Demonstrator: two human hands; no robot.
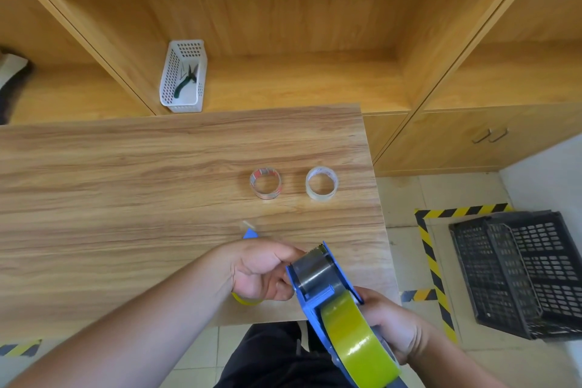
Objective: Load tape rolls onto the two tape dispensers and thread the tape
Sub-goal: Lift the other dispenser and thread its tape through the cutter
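Your right hand [393,324] is wrapped around the blue dispenser [318,287], gripping it from the right side and holding it up over the near-right corner of the worktop [126,183]. A yellow-green tape roll [356,340] is already seated on it, closest to you, with the grey roller and the toothed blade pointing away toward the middle of the worktop.

Your left hand [261,268] is curled at the dispenser's front end, fingers pinched in right against the left side of the roller. Can't tell if there's a tape end between the fingertips or if you're just touching the frame, it's too blurry there. So: right hand closed on the dispenser, left hand closed-ish, contents unclear.

Under your left hand there's a sliver of another yellow roll [244,299] lying on the worktop, and a blue tip [250,234] sticks out just past your knuckles. That's probably the second dispenser, but most of it is hidden.

Further out sit two clear rolls side by side, well apart from your hands: the left one [265,183] has a red-printed core, the right one [322,183] is whitish. Both lie flat.

On the shelf behind the worktop there's a white basket [176,72] with a pair of pliers [186,80] in it. A black crate [519,274] sits on the floor to your right, inside yellow-black striped floor tape [433,264].
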